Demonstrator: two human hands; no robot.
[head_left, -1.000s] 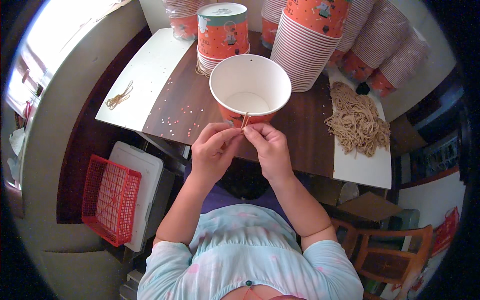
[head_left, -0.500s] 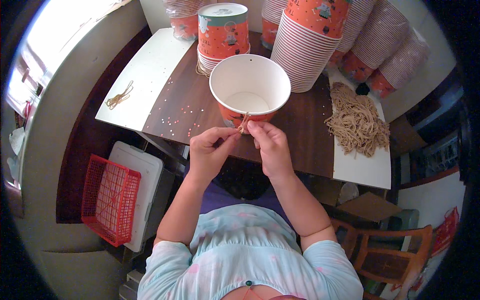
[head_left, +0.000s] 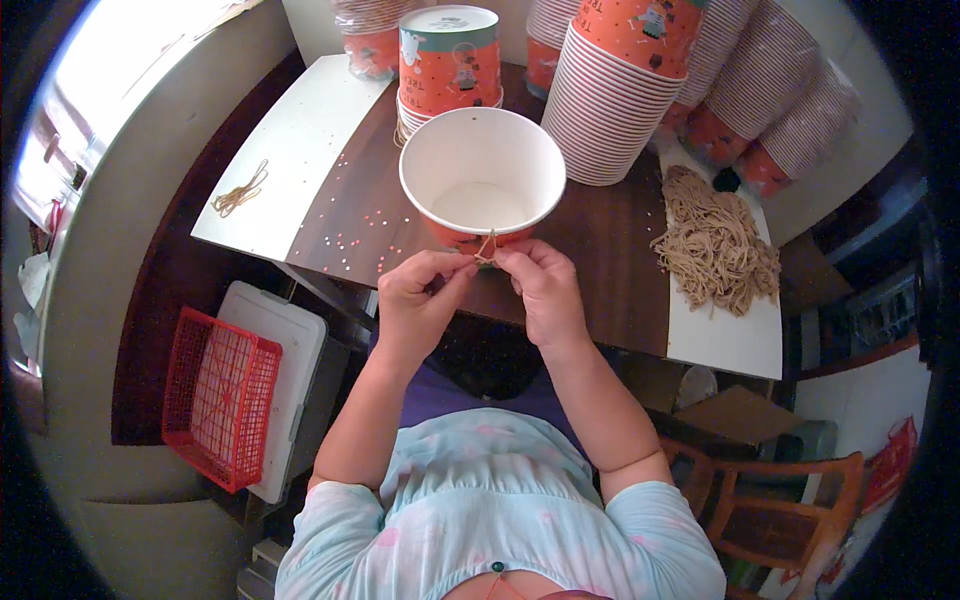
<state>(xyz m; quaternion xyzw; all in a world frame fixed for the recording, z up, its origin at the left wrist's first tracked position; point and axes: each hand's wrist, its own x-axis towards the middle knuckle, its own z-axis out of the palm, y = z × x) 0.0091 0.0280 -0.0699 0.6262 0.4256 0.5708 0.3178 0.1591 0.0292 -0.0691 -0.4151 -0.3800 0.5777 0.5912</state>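
An orange paper bucket [head_left: 483, 170] with a white inside stands upright on the dark brown table before me, its mouth tilted toward me. A tan string [head_left: 488, 246] runs from the bucket's near rim down to my fingers. My left hand [head_left: 425, 290] pinches one part of the string between thumb and forefinger. Just to its right, my right hand [head_left: 543, 285] pinches the other part, and the string spans the small gap between them. Both hands are at the table's near edge, in front of the bucket.
Behind the bucket stand an upturned orange bucket stack [head_left: 450, 65] and a tall bucket stack [head_left: 610, 110]. A heap of tan strings [head_left: 715, 240] lies at right, a few strings [head_left: 240, 188] at left. Small paper dots dot the table. A red basket [head_left: 222, 395] is low at left.
The bucket has shifted and turned slightly to the left. My fingertips have drawn a little apart, showing more of the string between them.
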